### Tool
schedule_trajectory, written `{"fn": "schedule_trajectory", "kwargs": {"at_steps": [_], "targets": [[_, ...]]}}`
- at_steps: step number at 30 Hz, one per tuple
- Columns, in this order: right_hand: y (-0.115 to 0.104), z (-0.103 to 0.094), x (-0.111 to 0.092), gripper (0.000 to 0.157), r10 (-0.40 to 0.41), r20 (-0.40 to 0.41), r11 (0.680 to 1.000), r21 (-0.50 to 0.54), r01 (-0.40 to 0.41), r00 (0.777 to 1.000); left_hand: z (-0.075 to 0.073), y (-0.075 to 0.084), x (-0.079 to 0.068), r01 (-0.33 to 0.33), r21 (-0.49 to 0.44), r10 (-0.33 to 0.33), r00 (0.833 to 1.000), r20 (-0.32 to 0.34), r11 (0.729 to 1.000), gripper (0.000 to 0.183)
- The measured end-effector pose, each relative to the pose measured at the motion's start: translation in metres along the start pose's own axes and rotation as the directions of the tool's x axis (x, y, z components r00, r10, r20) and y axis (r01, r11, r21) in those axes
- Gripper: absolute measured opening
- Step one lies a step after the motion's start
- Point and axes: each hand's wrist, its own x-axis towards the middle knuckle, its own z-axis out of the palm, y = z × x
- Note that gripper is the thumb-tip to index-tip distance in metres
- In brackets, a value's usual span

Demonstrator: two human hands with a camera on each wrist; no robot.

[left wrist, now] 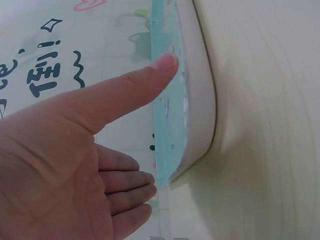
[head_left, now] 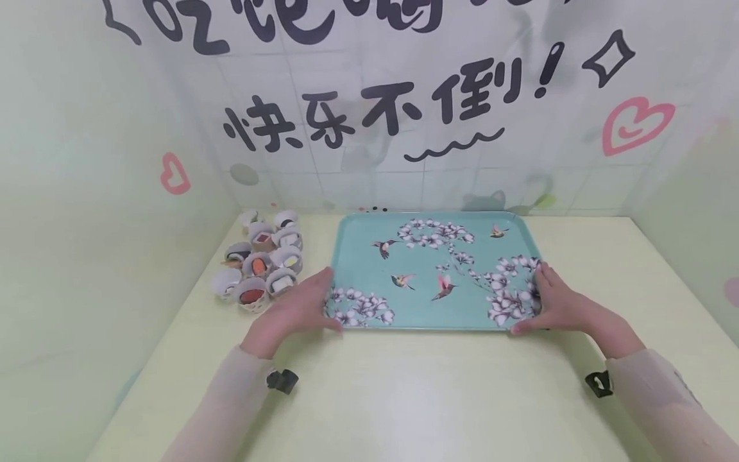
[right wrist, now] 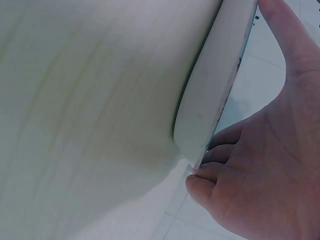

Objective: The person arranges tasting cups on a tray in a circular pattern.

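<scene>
A turquoise tray (head_left: 404, 308) printed with white blossoms and small birds lies flat on the table towards the back. At its front left corner is my left hand (head_left: 300, 308), thumb (left wrist: 160, 65) reaching along the front edge, fingers (left wrist: 127, 180) straight beside the left side. My right hand (head_left: 562, 305) is at the front right corner in much the same way. Its thumb (right wrist: 285, 25) lies along the front rim, and its fingers (right wrist: 220, 172) touch the right side, their tips partly hidden behind the rim.
Left of the tray, several small paper cups (head_left: 254, 292) with sushi-like pieces stand bunched together on the pale table (head_left: 416, 398). A white wall sheet (head_left: 369, 173) with black lettering and pink hearts rises behind. Each sleeve end carries a black wrist mount (head_left: 283, 381).
</scene>
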Motion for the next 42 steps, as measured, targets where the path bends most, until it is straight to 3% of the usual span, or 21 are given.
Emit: {"fn": "schedule_trajectory", "kwargs": {"at_steps": [12, 22, 30, 37, 42], "targets": [[0.003, 0.002, 0.0, 0.138, -0.004, 0.002, 1.0, 0.012, 0.004, 1.0, -0.024, -0.02, -0.014, 0.01, -0.11, -0.031, 0.981, -0.191, 0.994, 0.107], [0.0, 0.003, -0.001, 0.138, -0.008, 0.0, 1.0, 0.008, 0.008, 1.0, -0.041, -0.044, -0.035, 0.061, -0.169, -0.106, 0.956, -0.274, 0.984, 0.107], [-0.001, 0.002, -0.001, 0.138, -0.017, -0.016, 1.0, 0.001, 0.017, 1.0, -0.052, -0.07, -0.045, 0.046, -0.228, -0.131, 0.918, -0.375, 0.972, 0.1], [0.0, 0.001, -0.001, 0.138, -0.008, -0.01, 1.0, -0.004, 0.008, 1.0, -0.058, -0.094, -0.056, 0.139, -0.356, -0.282, 0.878, -0.388, 0.924, 0.098], [0.0, 0.001, 0.0, 0.138, -0.002, -0.008, 1.0, -0.004, 0.002, 1.0, -0.059, -0.111, -0.062, 0.146, -0.429, -0.341, 0.839, -0.424, 0.891, 0.089]]}}
